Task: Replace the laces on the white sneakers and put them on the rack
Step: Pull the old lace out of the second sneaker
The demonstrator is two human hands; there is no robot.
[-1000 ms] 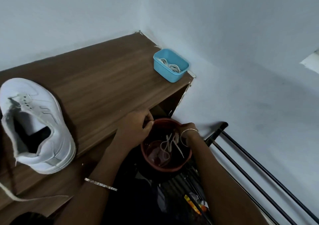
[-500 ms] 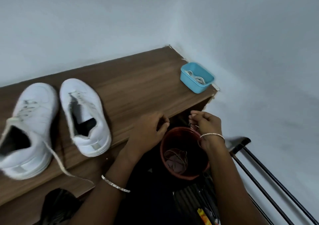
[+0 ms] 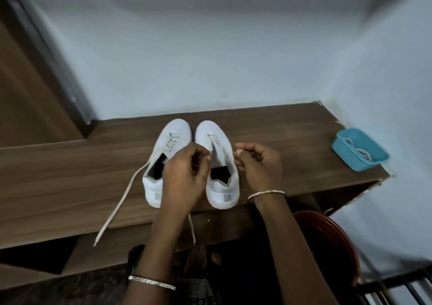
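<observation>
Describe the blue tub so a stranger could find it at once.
Start at the brown wooden shelf top against the pale wall. Follow it to its right end. The tub sits there, the only bright blue thing, holding coiled white laces.

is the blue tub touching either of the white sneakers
Apart. The head view shows a wide stretch of bare wooden top between the blue tub and the nearer sneaker.

Head-worn camera looks steeply down, close over the wooden shelf.
</observation>
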